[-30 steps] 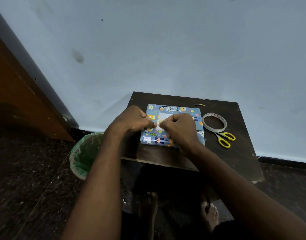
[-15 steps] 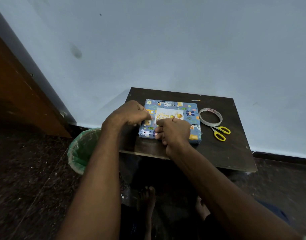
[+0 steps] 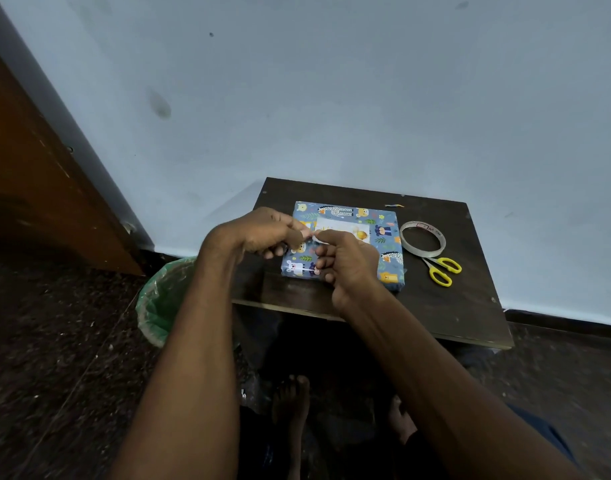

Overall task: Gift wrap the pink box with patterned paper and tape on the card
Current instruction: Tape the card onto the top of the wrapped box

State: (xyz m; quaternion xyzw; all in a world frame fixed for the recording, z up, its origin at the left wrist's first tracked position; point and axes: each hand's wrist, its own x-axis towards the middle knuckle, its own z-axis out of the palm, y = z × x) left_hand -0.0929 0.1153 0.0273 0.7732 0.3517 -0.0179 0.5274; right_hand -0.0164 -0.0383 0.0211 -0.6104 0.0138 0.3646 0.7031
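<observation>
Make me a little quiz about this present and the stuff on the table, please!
1. True or false: the wrapped box still shows bare pink sides.
2. Which lies nearer the wall: A the tape roll, or B the yellow scissors?
3. Fill in: the white card lies on top of the ____.

Key
1. False: patterned paper covers every side in view.
2. A.
3. Box. The left hand and right hand meet at the card's left edge, fingers curled; what they pinch is too small to tell.

Wrapped box (image 3: pixel 345 244) sits on the table (image 3: pixel 435 306), tape roll (image 3: pixel 422 238) right of it, scissors (image 3: pixel 441 269) just nearer, bin (image 3: pixel 158 306) left.
</observation>
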